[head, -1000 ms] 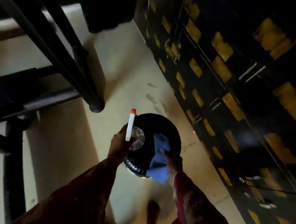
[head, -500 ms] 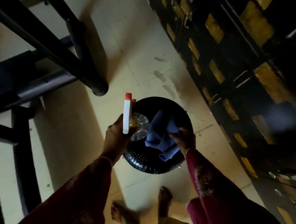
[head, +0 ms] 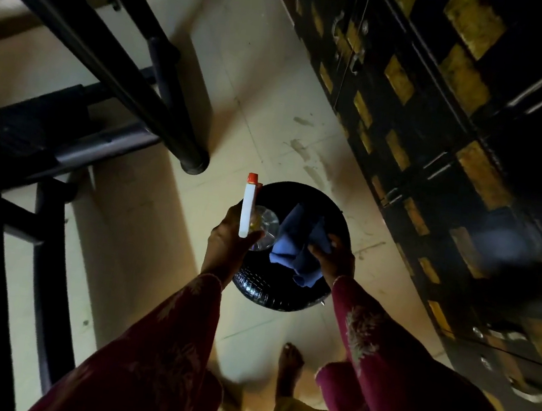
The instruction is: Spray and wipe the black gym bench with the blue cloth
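A: Left hand?
B: Curled round a spray bottle, nozzle pointing away, just right of the frame leg.
A: Right hand?
B: Gripping the bunched cloth over the round bench, which stands on the floor beside the cabinet.

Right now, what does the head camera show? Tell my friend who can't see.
Seen from above, a person's left hand grips a white spray bottle with an orange tip and the right hand holds a crumpled blue cloth, both over a round black padded seat on a pale tiled floor.
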Tool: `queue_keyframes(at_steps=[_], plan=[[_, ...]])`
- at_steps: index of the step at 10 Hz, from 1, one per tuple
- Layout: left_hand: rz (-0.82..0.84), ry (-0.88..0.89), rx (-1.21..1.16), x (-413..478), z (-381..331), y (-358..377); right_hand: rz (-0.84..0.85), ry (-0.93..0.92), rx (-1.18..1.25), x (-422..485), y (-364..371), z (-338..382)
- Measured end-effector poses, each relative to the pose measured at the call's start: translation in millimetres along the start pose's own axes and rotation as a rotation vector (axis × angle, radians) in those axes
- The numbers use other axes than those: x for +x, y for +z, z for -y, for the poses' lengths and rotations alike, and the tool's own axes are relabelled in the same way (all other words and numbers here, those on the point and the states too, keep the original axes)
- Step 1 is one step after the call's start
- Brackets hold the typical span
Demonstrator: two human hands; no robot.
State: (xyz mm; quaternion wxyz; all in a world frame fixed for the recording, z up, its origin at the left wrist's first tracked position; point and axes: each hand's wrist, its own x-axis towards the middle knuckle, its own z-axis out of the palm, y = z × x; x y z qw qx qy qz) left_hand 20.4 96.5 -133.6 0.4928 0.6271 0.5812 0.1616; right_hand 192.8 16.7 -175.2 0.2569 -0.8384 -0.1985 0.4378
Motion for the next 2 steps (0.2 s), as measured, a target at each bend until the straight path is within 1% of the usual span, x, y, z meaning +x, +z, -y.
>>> queue_keyframes(at_steps=[1, 2], plan=[[-0.068, -0.018, -0.048, -12.1, 2.2, -5.9, -0.021, -0.026, 0.007, -15.6, -9.1, 7.5], [-0.115, -0.052, -0.095, -31.7, 4.3, -19.0, 0.087, -0.03, 0.05, -46.0, -15.2, 19.2]])
